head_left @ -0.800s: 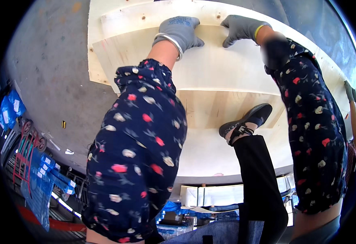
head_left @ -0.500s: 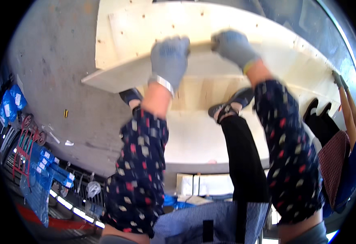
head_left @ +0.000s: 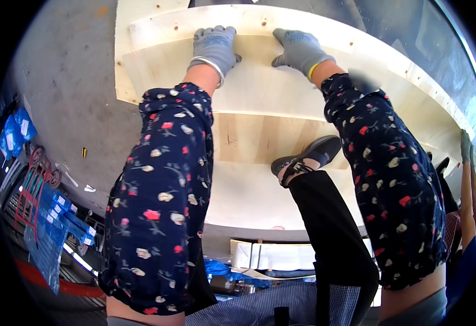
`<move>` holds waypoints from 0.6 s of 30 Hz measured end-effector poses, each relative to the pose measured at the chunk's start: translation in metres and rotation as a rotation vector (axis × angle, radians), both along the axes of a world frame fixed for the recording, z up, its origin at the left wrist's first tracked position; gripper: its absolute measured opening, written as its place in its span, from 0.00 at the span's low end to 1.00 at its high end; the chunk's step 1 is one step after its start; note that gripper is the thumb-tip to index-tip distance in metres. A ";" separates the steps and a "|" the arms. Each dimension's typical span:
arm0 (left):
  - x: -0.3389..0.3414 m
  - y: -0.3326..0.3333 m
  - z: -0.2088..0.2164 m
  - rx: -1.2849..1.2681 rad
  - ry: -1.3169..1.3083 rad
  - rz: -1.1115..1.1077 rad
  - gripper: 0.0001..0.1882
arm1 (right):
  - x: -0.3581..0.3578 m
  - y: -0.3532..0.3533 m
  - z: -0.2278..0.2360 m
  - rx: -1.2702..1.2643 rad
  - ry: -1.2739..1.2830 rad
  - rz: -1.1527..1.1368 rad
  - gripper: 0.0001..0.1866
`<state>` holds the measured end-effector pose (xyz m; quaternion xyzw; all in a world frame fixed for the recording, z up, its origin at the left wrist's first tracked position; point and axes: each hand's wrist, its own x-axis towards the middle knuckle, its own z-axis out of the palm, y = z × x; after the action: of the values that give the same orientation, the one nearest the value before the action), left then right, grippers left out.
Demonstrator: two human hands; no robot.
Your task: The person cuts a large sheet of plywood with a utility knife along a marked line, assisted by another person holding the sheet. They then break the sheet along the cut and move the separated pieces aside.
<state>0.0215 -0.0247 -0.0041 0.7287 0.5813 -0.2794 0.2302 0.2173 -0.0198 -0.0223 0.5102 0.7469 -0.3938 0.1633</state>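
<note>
Both my hands wear grey gloves and rest on the upper edge of a pale plywood panel (head_left: 260, 92) that is part of a large wooden box frame on the concrete floor. My left hand (head_left: 214, 48) lies flat with fingers curled over the panel's edge. My right hand (head_left: 299, 49) presses on the same edge, a little to the right. My sleeves are dark blue with a flower print. My foot in a dark sandal-type shoe (head_left: 306, 156) stands on a lower plywood board (head_left: 249, 195).
Grey concrete floor (head_left: 64, 92) lies at left. Blue packets (head_left: 53, 228) and a red cart frame (head_left: 29, 190) sit at lower left. Another person's gloved hand (head_left: 466, 145) and arm reach in at the right edge. Folded white cardboard (head_left: 273, 255) lies below the boards.
My arms have stretched further forward and my hands have shifted along the panel's top edge, coming closer together. The view has tilted, and my foot has moved on the lower board.
</note>
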 end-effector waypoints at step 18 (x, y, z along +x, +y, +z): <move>0.000 0.012 0.002 -0.051 -0.019 0.032 0.30 | -0.013 0.022 0.013 -0.138 -0.132 0.014 0.35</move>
<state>0.0210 -0.0124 -0.0017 0.7159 0.5833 -0.2837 0.2585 0.2047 0.0026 -0.0096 0.5174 0.7091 -0.4089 0.2496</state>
